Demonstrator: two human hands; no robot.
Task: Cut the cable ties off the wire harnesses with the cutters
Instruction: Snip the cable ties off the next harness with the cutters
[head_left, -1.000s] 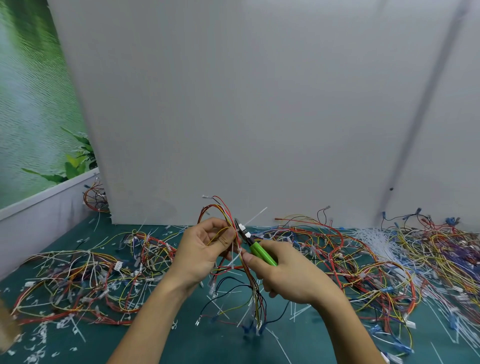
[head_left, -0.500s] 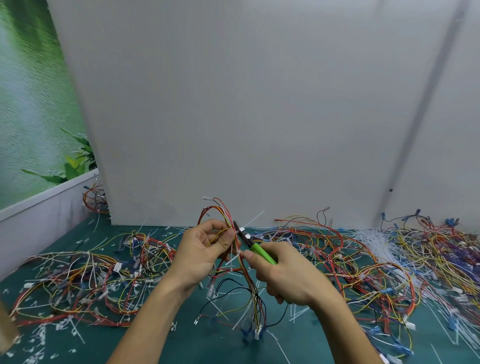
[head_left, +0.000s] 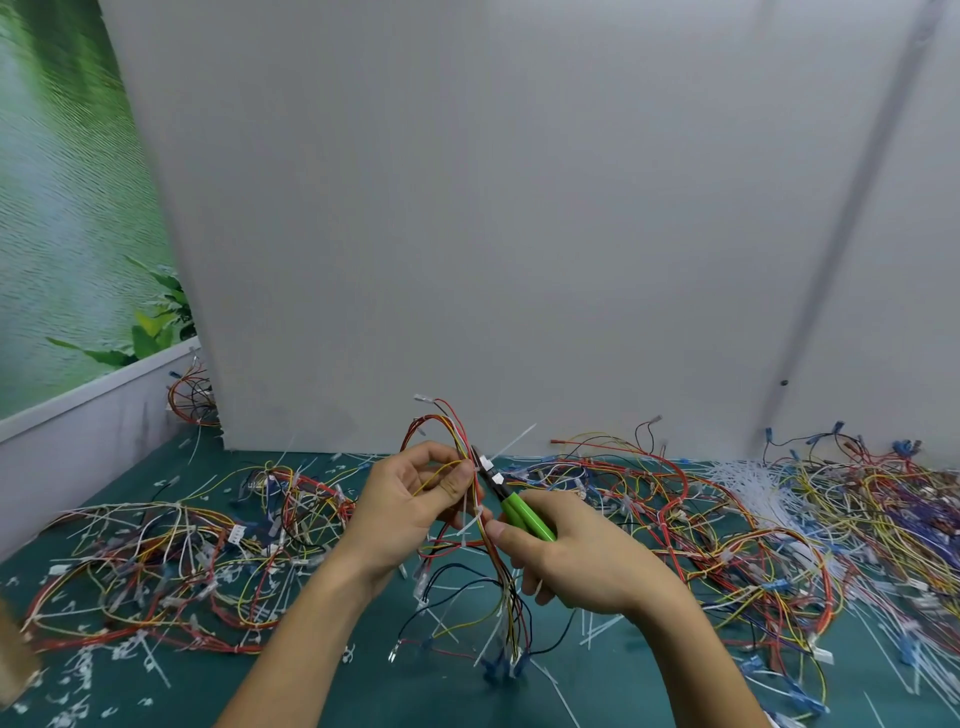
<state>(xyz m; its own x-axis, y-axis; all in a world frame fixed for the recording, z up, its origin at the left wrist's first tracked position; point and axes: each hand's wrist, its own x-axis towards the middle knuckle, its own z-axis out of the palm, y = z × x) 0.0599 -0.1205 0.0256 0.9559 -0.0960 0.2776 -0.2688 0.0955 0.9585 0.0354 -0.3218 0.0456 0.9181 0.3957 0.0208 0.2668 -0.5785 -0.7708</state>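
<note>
My left hand (head_left: 410, 506) pinches a wire harness (head_left: 506, 587) of red, yellow and black wires and holds it up above the green mat (head_left: 322, 691). Its upper loop arches over my fingers and its lower end hangs down to blue connectors. My right hand (head_left: 576, 558) grips the green-handled cutters (head_left: 522, 514). Their dark jaws point up and left, right beside my left thumb, at a white cable tie (head_left: 511, 441) that sticks out up and right from the bundle.
Tangled harnesses lie on the mat to the left (head_left: 171, 566) and right (head_left: 727, 525). A bunch of white cable ties (head_left: 753, 486) lies at the right. Cut tie scraps litter the mat. A white panel (head_left: 519, 208) stands close behind.
The cutter jaws have moved slightly up and left, closer to my left thumb and the tie. The harness has hardly shifted.
</note>
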